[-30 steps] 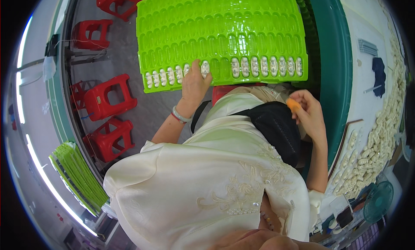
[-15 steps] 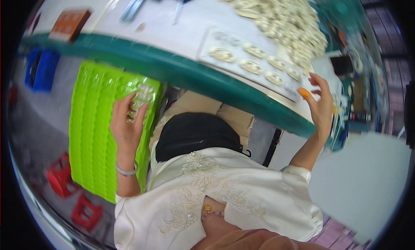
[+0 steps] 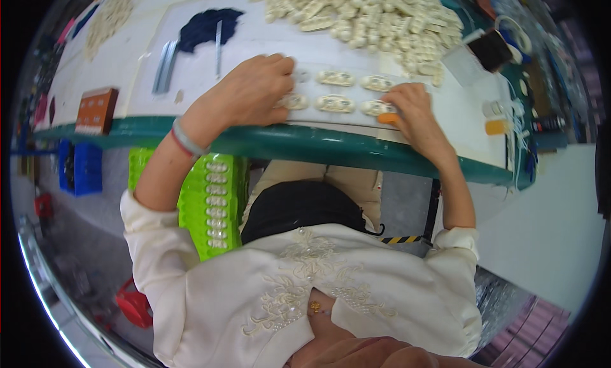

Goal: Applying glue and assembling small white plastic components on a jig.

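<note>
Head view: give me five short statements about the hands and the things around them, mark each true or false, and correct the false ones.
1. The left hand is nearer the dark blue cloth than the right hand is. True.
2. The green tray lies on top of the worktable. False: the green tray is below the worktable's front edge.
3. The heap of cream pieces lies to the right of the dark blue cloth. True.
4. The orange cover is on the left hand. False: the orange cover shows at the right hand's fingers.
5. The brown block stands near the worktable's front edge. True.
</note>
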